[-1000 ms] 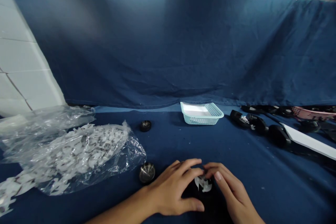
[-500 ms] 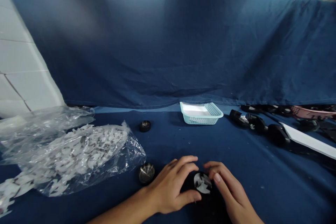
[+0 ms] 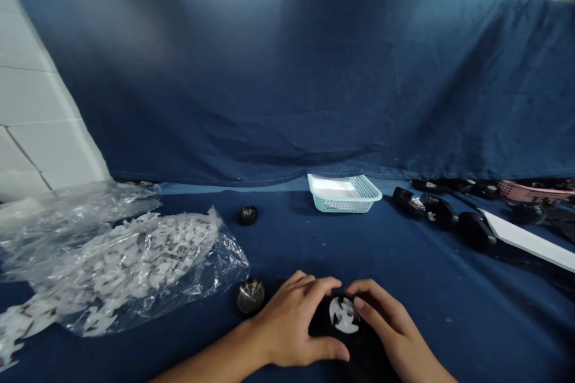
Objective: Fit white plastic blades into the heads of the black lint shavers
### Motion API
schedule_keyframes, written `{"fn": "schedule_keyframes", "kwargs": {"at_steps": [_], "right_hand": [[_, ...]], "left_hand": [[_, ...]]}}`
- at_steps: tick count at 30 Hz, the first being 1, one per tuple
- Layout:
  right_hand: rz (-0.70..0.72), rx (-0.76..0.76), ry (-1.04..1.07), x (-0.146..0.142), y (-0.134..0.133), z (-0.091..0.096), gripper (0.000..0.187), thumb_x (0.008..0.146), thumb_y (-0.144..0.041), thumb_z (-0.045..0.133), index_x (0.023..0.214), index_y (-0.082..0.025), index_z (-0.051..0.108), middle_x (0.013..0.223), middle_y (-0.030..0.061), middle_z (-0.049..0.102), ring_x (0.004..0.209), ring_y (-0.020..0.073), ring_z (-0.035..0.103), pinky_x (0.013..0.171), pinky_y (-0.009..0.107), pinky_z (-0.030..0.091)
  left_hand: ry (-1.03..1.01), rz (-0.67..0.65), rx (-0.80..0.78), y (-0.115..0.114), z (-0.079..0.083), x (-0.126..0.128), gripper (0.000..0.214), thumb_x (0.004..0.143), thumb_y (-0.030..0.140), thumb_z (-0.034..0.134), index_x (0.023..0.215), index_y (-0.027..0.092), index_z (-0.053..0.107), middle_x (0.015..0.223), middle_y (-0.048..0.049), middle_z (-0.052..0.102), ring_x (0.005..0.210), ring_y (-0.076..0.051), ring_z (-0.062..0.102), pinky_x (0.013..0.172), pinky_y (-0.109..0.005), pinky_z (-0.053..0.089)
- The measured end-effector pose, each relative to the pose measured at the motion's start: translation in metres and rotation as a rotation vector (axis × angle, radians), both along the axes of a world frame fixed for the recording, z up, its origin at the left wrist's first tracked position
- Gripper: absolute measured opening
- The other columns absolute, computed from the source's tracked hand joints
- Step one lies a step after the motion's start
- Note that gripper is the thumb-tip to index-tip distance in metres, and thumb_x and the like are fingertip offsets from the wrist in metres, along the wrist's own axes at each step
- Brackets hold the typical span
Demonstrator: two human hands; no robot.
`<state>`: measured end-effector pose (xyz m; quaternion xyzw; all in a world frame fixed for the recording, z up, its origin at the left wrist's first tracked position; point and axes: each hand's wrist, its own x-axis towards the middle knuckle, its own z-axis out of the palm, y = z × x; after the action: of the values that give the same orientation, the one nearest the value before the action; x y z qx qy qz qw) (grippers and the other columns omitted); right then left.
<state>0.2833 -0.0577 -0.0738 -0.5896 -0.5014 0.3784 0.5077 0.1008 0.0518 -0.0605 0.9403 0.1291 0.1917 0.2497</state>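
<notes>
A round black part (image 3: 341, 335) lies on the blue cloth in front of me, with a white star-shaped plastic piece (image 3: 344, 315) seated on its top. My left hand (image 3: 291, 323) curves around its left side, fingers and thumb touching the black body. My right hand (image 3: 386, 317) cups the right side, fingertips near the white piece. The underside of the black part is hidden by my hands and its own shadow.
A metal mesh cup (image 3: 250, 296) stands just left of my left hand. A plastic bag of white pieces (image 3: 130, 269) lies further left. Behind are a small dark round part (image 3: 248, 215) and a pale blue basket (image 3: 344, 194). Black parts (image 3: 476, 230) and a white strip (image 3: 530, 240) lie right.
My fingers have drawn back from the white piece, so more of it shows. The piece has turned slightly on the black part. Everything else stays in place.
</notes>
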Motion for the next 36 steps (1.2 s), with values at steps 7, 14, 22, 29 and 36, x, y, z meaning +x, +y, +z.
{"fn": "schedule_keyframes", "kwargs": {"at_steps": [7,14,22,29,36], "right_hand": [[0.012,-0.029,0.071,0.0001,-0.0027,0.0067,0.018,0.087,-0.039,0.057,0.098,-0.026,0.061,0.092,0.0005,0.067,0.084,0.0204,0.061,0.076,0.029,0.048],[0.111,-0.004,0.082,-0.0014,-0.0053,0.0087,0.02,0.087,-0.038,0.058,0.105,-0.029,0.058,0.102,0.0003,0.066,0.099,0.0215,0.06,0.087,0.031,0.047],[0.128,-0.014,0.017,-0.0047,-0.0077,0.0061,0.032,0.086,-0.044,0.062,0.114,-0.033,0.054,0.115,0.0001,0.061,0.111,0.0227,0.057,0.097,0.032,0.043],[0.046,-0.083,0.091,-0.0048,-0.0068,0.01,0.026,0.09,-0.051,0.05,0.107,-0.034,0.058,0.115,-0.0009,0.063,0.117,0.0256,0.05,0.096,0.033,0.042],[0.001,-0.089,0.143,-0.0012,0.001,0.0005,0.023,0.086,-0.046,0.055,0.099,-0.031,0.066,0.105,0.0001,0.067,0.106,0.0264,0.055,0.091,0.035,0.042]], "left_hand": [[0.021,-0.016,0.018,-0.0001,0.0026,-0.0005,0.077,0.077,0.074,0.055,0.131,0.02,0.041,0.112,-0.0112,0.064,0.096,-0.028,0.06,0.091,-0.046,0.045],[0.025,-0.035,0.034,-0.0004,0.0037,0.0,0.071,0.081,0.067,0.055,0.131,0.018,0.041,0.111,-0.0113,0.065,0.094,-0.028,0.061,0.091,-0.045,0.045],[-0.003,-0.019,0.003,0.0007,0.0004,0.0,0.074,0.078,0.062,0.064,0.133,0.021,0.037,0.113,-0.0101,0.065,0.096,-0.026,0.062,0.091,-0.045,0.046],[-0.042,-0.019,-0.003,0.0011,-0.0034,-0.0001,0.074,0.078,0.063,0.063,0.134,0.023,0.036,0.114,-0.0102,0.065,0.097,-0.027,0.062,0.09,-0.045,0.046],[-0.086,0.09,0.083,0.0011,-0.006,0.0035,0.067,0.065,0.071,0.069,0.107,0.02,0.057,0.091,-0.0054,0.068,0.08,-0.024,0.061,0.08,-0.043,0.046]]}}
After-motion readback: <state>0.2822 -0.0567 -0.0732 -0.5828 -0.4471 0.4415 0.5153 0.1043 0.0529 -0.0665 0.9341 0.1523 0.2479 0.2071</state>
